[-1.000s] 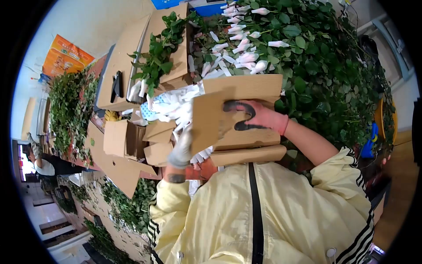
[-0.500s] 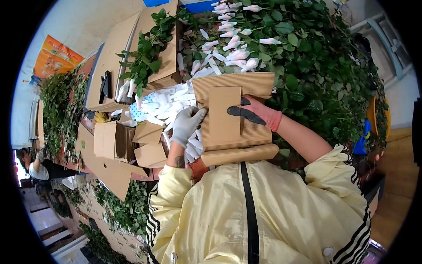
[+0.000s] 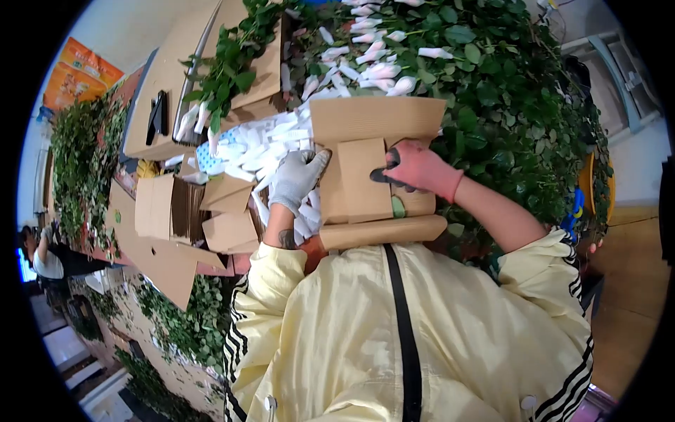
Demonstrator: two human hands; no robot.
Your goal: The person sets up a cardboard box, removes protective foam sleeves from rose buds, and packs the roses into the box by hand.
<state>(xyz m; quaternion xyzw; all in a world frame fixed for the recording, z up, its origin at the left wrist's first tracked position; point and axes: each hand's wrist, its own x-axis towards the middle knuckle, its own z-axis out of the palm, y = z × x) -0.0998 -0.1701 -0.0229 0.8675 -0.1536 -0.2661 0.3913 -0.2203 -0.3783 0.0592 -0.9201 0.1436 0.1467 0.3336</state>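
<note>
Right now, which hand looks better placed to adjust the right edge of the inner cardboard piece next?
Probably the right hand: its dark glove fingertips are already at that edge of the inner cardboard piece. The left hand is on the opposite side.

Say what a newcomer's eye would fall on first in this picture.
Probably the pink-gloved right hand, near the middle, at the right edge of a cardboard panel, with the pale-gloved left hand on the other side. Next come the pale wrapped buds at the top, bright against green leaves at upper right. The yellow jacket across the bottom also stands out.
</note>
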